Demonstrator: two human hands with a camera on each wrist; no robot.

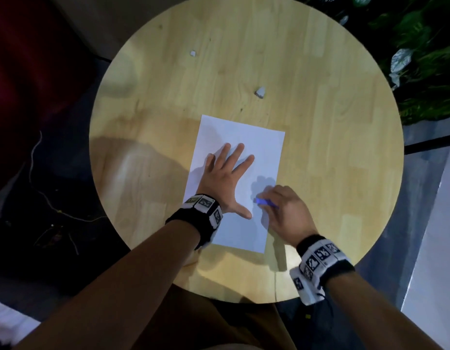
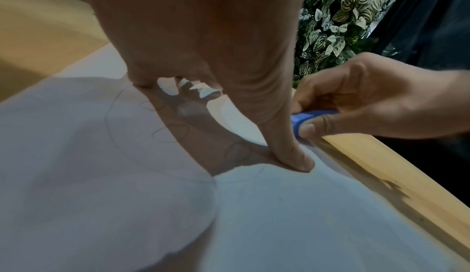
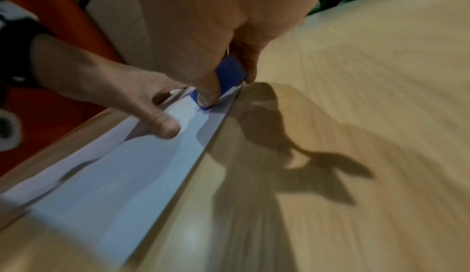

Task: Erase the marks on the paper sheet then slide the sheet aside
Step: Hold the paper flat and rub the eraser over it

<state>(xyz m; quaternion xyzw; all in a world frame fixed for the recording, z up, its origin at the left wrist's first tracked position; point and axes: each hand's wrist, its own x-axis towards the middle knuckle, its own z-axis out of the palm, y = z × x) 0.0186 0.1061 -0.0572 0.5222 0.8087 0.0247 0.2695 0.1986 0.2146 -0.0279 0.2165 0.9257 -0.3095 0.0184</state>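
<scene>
A white paper sheet [image 1: 261, 152] lies on the round wooden table [image 1: 332, 147], near its front edge. My left hand [image 1: 225, 178] lies flat on the sheet with fingers spread, pressing it down. Faint pencil loops [image 2: 167, 133] show on the sheet [image 2: 101, 186] under that hand [image 2: 203, 59]. My right hand [image 1: 285, 208] pinches a blue eraser [image 1: 263, 202] and holds its tip against the sheet near the right edge. In the right wrist view the eraser [image 3: 230, 75] touches the paper [image 3: 114, 176] beside the left thumb [image 3: 162, 123].
Two small white scraps [image 1: 192, 53] [image 1: 260, 92] lie on the far part of the table. Leafy plants [image 1: 420, 46] stand past the table's right rim. A thin cord [image 1: 42, 188] trails over the dark floor at left.
</scene>
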